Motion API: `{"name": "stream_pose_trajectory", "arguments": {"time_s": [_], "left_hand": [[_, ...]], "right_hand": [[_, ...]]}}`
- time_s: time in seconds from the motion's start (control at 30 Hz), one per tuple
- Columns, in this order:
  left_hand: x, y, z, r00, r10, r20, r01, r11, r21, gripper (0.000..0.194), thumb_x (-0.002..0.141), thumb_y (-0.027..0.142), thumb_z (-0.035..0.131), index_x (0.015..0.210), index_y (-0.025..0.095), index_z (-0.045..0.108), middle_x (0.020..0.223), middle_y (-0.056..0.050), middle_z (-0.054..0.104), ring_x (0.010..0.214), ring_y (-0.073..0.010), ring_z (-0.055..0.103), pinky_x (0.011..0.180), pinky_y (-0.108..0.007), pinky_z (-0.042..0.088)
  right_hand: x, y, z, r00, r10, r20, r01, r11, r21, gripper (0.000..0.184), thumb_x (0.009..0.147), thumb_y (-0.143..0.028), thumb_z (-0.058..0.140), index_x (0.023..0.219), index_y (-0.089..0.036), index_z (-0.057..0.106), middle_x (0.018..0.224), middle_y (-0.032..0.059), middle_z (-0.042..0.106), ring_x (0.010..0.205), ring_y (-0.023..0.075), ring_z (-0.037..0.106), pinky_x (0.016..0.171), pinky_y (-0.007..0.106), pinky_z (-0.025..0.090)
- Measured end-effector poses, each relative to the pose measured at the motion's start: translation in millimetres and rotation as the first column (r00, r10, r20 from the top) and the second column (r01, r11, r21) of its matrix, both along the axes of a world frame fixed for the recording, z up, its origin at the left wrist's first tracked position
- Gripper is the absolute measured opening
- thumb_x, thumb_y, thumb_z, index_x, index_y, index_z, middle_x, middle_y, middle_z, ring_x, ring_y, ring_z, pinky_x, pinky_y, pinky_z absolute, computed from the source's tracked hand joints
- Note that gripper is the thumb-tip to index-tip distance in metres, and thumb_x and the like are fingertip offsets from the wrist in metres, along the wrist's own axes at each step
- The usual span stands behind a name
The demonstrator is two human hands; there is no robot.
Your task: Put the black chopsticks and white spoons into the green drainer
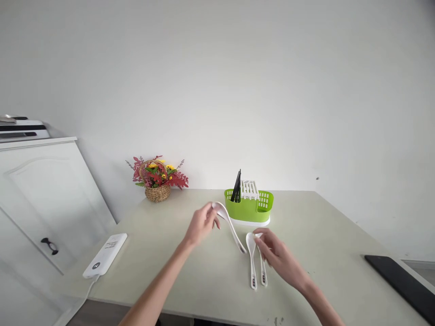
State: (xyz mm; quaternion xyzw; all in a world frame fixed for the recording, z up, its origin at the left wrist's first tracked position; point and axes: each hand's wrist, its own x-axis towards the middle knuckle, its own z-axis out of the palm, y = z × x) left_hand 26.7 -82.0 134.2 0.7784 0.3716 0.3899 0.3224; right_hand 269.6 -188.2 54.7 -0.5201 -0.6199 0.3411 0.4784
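My left hand (201, 222) grips a white soup spoon (231, 226) by its bowl, fingers closed. That spoon is raised over the table and slants so its handle points down to the right. Two more white spoons lie side by side on the table, handles toward me: a left one (252, 258) and a right one (263, 269). My right hand (273, 249) bends its thumb and fingers around the bowl of the right spoon, which they partly hide. Its fingertips also come close to the left spoon's bowl. Both lying spoons have dark markings near their handle ends.
Behind the spoons stands a green utensil basket (243, 210) with black chopsticks (236, 188) and a white slotted rack (249, 188). A flower basket (157, 192) is at the back left. A white power bank (106, 254) with a cable and a black phone-like slab (401, 280) flank the table.
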Motion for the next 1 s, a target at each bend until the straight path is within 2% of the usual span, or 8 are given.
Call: {"name": "stream_pose_trajectory", "arguments": {"time_s": [0.1,0.2,0.27,0.33,0.53,0.7,0.9,1.0], "left_hand": [[-10,30,20.0,0.973,0.211,0.095,-0.226,0.956,0.187,0.040,0.102,0.057,0.045,0.095,0.020,0.060,0.061,0.001,0.069,0.054,-0.0149,0.066,0.055,-0.023,0.047],[-8,60,34.6,0.922,0.326,0.208,-0.377,0.876,0.301,0.037,0.103,0.054,0.046,0.098,0.020,0.061,0.063,0.000,0.070,0.056,-0.0161,0.070,0.055,-0.022,0.047],[4,78,36.6,0.903,0.363,0.229,-0.425,0.831,0.359,0.035,0.104,0.050,0.045,0.102,0.019,0.063,0.065,-0.001,0.071,0.060,-0.0168,0.072,0.057,-0.022,0.048],[20,92,31.0,0.912,0.366,0.185,-0.410,0.822,0.395,0.035,0.105,0.046,0.043,0.109,0.019,0.065,0.066,-0.001,0.072,0.063,-0.0176,0.073,0.061,-0.022,0.048],[68,105,-11.0,0.925,0.365,-0.105,-0.298,0.868,0.398,0.036,0.105,0.043,0.045,0.124,0.026,0.071,0.075,-0.003,0.076,0.074,-0.0214,0.074,0.073,-0.027,0.049],[80,101,-41.0,0.882,0.401,-0.249,-0.265,0.857,0.442,0.033,0.104,0.038,0.048,0.124,0.032,0.074,0.091,-0.005,0.078,0.084,-0.0244,0.069,0.080,-0.031,0.047],[77,101,-51.2,0.889,0.309,-0.338,-0.121,0.870,0.477,0.032,0.103,0.033,0.050,0.124,0.031,0.074,0.094,-0.007,0.076,0.098,-0.0278,0.064,0.093,-0.038,0.044],[71,95,-53.7,0.923,0.248,-0.293,-0.076,0.866,0.494,0.036,0.103,0.033,0.050,0.134,0.029,0.066,0.108,-0.009,0.074,0.107,-0.0280,0.062,0.098,-0.040,0.044]], "right_hand": [[30,5,-32.4,0.971,-0.235,-0.042,0.234,0.972,-0.015,0.052,0.093,-0.069,0.049,0.116,-0.023,0.056,0.082,-0.0002,0.059,0.069,0.0163,0.058,0.060,0.029,0.047],[57,6,-68.6,0.928,-0.372,0.004,0.371,0.926,-0.073,0.052,0.090,-0.068,0.049,0.114,-0.022,0.058,0.081,0.0010,0.063,0.064,0.0168,0.060,0.058,0.030,0.047],[68,3,-87.8,0.905,-0.422,0.046,0.425,0.900,-0.099,0.051,0.089,-0.067,0.049,0.111,-0.022,0.059,0.081,0.0018,0.065,0.064,0.0179,0.061,0.060,0.032,0.047],[73,0,-100.0,0.891,-0.446,0.081,0.453,0.886,-0.104,0.049,0.089,-0.065,0.047,0.109,-0.022,0.060,0.079,0.0015,0.066,0.064,0.0184,0.060,0.063,0.033,0.048],[70,-1,-105.0,0.881,-0.445,0.158,0.458,0.887,-0.055,0.043,0.090,-0.058,0.044,0.106,-0.023,0.063,0.071,-0.0006,0.064,0.064,0.0197,0.060,0.067,0.033,0.047],[70,0,-103.6,0.878,-0.447,0.171,0.461,0.886,-0.056,0.041,0.091,-0.055,0.041,0.105,-0.023,0.063,0.068,-0.0019,0.061,0.062,0.0196,0.058,0.066,0.033,0.046],[71,-1,-104.5,0.880,-0.441,0.175,0.457,0.887,-0.063,0.039,0.092,-0.053,0.041,0.106,-0.024,0.062,0.070,-0.0016,0.063,0.063,0.0195,0.058,0.066,0.032,0.045],[71,-1,-104.6,0.880,-0.442,0.175,0.458,0.887,-0.063,0.039,0.091,-0.053,0.042,0.105,-0.023,0.063,0.071,-0.0007,0.064,0.064,0.0196,0.059,0.066,0.032,0.045]]}}
